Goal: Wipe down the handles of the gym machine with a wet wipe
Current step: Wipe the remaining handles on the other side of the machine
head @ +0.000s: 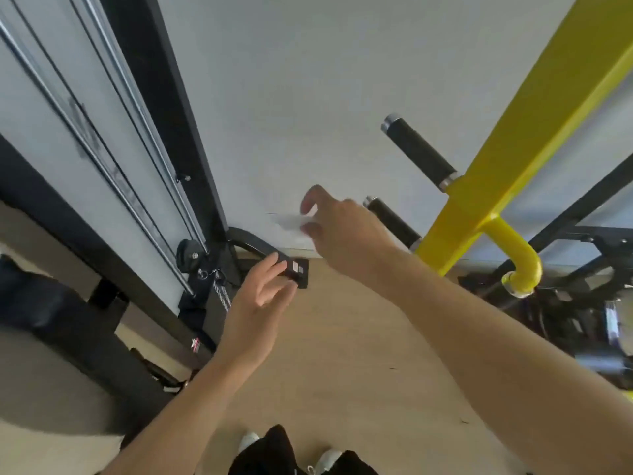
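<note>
My right hand [337,231] is raised in front of the pale wall and pinches a thin white wet wipe [289,221] between thumb and fingers. Just right of it, two black padded handles stick out from a yellow machine post [507,138]: an upper handle [419,150] and a lower handle [392,219], whose near part is hidden behind that hand. Neither hand touches a handle. My left hand [262,299] hovers lower, fingers spread and empty, in front of a black base bracket [298,270].
A curved yellow bar [517,257] hangs below the post. At left stands a black frame upright [178,108] with chrome guide rods [102,159] and a pulley [191,257]. More black equipment [582,313] sits at right. My shoes [250,440] stand on the wooden floor [342,354].
</note>
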A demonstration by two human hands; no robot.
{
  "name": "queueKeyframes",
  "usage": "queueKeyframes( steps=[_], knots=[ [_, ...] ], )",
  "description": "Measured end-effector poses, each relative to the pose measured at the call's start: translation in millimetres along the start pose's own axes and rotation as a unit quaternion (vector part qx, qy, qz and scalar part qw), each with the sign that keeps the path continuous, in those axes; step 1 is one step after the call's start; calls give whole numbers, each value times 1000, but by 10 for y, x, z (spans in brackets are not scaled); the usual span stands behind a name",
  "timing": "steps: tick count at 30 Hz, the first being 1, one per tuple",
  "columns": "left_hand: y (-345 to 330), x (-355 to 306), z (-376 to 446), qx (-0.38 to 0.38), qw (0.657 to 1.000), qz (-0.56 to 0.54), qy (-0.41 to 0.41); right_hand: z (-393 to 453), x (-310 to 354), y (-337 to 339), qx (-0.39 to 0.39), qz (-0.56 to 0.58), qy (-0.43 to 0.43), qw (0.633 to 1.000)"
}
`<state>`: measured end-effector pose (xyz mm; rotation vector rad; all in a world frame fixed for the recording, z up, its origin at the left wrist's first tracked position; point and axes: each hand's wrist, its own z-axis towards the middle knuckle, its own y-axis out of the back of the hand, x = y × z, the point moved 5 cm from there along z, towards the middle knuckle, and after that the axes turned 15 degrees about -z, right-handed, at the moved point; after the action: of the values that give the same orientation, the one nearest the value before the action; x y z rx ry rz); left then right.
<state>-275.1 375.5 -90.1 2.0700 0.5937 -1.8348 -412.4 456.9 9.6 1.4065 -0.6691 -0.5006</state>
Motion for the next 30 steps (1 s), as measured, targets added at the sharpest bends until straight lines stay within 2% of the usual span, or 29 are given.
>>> queueKeyframes(
  steps=[2,4,7,10,12,14,15,18,20,22,26,30],
  knots=[
    [116,123,-168,-5,1000,3,28,-244,244,-280,43,113,24,992],
    [239,272,-374,-9,998,-8,68,-490,429,-478,50,180,21,982],
    [421,434,-711,-20,995,-38,95,-852,627,-814,88,298,-35,950],
    [678,601,-1116,-91,988,-71,103,-1234,857,-1186,150,395,-111,900],
    [917,761,-1393,-142,982,-59,108,-1503,1116,-1377,177,471,-152,851],
    [1134,844,-1712,-158,979,-65,109,-1796,1415,-1496,199,543,-192,793],
    [1237,868,-1864,-158,979,-73,108,-1934,1555,-1547,206,555,-199,781],
    [1495,878,-2312,-144,982,-62,108,-2319,1957,-1675,223,564,-174,776],
    [1663,935,-2589,-141,983,-45,110,-2538,2178,-1763,204,567,-165,781],
    [1812,993,-2848,-141,981,-55,123,-2753,2314,-1856,174,552,-177,796],
    [2039,1047,-3268,-143,976,-95,133,-3074,2562,-1913,165,570,-221,774],
    [2122,1116,-3674,-161,970,-116,138,-3310,2789,-1840,147,570,-204,782]
  ],
)
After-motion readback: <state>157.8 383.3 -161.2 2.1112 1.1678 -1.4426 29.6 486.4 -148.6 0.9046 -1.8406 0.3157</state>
